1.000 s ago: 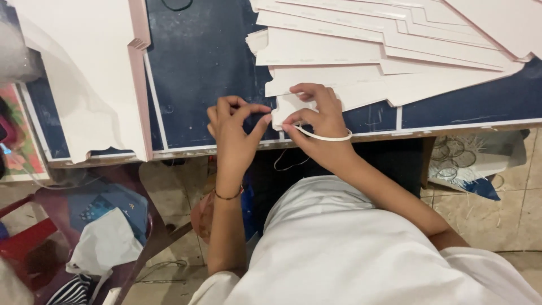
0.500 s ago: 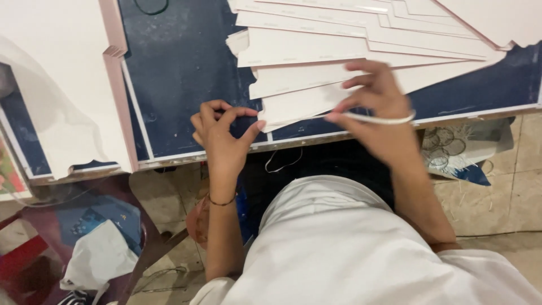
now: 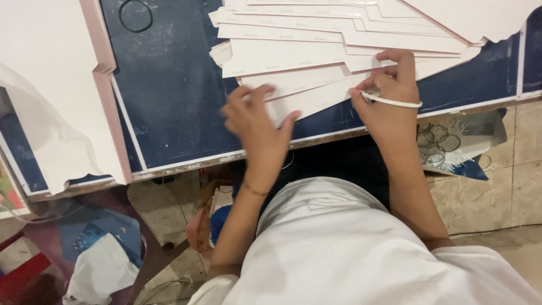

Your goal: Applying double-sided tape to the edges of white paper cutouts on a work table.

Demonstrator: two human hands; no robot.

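Observation:
A fanned stack of long white card strips [image 3: 316,53] lies on the dark blue tabletop [image 3: 169,96]. My left hand [image 3: 257,121] hovers with fingers spread over the near end of the lowest strip [image 3: 316,96]; it is blurred and holds nothing. My right hand [image 3: 387,90], with a thin white bangle at the wrist, rests further right on the same fan. Its fingers curl over the strip edges and its thumb presses from the near side, pinching a strip.
A large pile of white sheets with pink edges [image 3: 51,85] covers the table's left side. A dark rubber ring [image 3: 135,15] lies near the far edge. Loose rings [image 3: 435,141] sit on a sheet on the tiled floor at the right. A white bag [image 3: 101,271] lies lower left.
My right hand left the small piece both hands held and moved right and further away onto the strips. My left hand opened and shifted toward the strips' near ends.

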